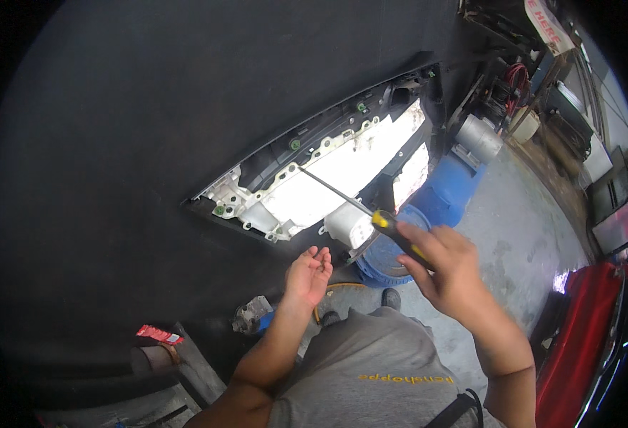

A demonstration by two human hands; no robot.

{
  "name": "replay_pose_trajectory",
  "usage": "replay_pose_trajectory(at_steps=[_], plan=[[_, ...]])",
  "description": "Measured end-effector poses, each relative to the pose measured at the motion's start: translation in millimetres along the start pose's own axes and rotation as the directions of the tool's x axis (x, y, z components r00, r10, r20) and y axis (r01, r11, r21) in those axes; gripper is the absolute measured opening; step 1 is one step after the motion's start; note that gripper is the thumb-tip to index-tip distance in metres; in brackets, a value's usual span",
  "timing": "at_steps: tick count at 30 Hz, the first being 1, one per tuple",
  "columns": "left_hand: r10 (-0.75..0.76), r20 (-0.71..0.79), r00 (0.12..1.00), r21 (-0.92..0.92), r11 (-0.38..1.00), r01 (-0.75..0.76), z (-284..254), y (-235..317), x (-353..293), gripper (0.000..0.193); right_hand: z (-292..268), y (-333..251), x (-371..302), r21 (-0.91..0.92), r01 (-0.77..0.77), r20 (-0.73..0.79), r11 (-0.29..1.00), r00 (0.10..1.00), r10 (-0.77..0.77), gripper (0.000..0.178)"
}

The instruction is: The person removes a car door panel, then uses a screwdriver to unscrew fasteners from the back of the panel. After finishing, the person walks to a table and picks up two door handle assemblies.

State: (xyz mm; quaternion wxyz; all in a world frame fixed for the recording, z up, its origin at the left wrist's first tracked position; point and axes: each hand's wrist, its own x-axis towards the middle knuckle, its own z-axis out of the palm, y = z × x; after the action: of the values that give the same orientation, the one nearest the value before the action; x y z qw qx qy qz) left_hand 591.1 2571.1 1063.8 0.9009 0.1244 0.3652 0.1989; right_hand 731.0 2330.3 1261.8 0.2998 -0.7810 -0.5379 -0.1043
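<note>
A screwdriver (399, 239) with a black and yellow handle and a long thin shaft is in my right hand (448, 269), its fingers wrapped round the handle. The shaft slants up to the left, and its tip meets the pale, scalloped edge of a car door panel (371, 146), or appears to from here. This black panel lies back side up, with green clips, a bright white sheet and a white box-shaped part (349, 225) near its close edge. Just below that edge hovers my left hand (310, 277), palm up, fingers loosely bent and holding nothing.
Blue plastic drums (382, 260) stand under and beside the panel. A grey cylindrical part (479, 139) rests at the right. Shelving and clutter line the far right, above a red car body part (578, 342). Grey lumber (200, 364) and a metal part (253, 314) lie at the lower left.
</note>
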Motion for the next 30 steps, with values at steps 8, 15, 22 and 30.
replay_pose_trajectory(at_steps=[8,15,22,30], plan=[[0.293,0.202,0.935,0.067,0.948,-0.312,62,17,-29,0.022,0,6,-63,0.498,-0.493,0.273,0.713,0.87,0.411,0.038],[0.328,0.418,0.847,0.104,0.909,-0.403,94,32,-34,0.036,3,1,-69,0.486,-0.252,0.09,0.837,0.967,0.239,0.039],[0.306,0.477,0.824,0.031,0.931,-0.363,106,26,-42,0.044,6,-5,-57,0.421,-0.126,0.027,0.898,0.992,0.127,0.04],[0.393,0.371,0.842,-0.005,0.907,-0.421,105,36,-36,0.042,13,-3,-57,0.44,-0.068,-0.026,0.895,0.996,0.088,0.041]])
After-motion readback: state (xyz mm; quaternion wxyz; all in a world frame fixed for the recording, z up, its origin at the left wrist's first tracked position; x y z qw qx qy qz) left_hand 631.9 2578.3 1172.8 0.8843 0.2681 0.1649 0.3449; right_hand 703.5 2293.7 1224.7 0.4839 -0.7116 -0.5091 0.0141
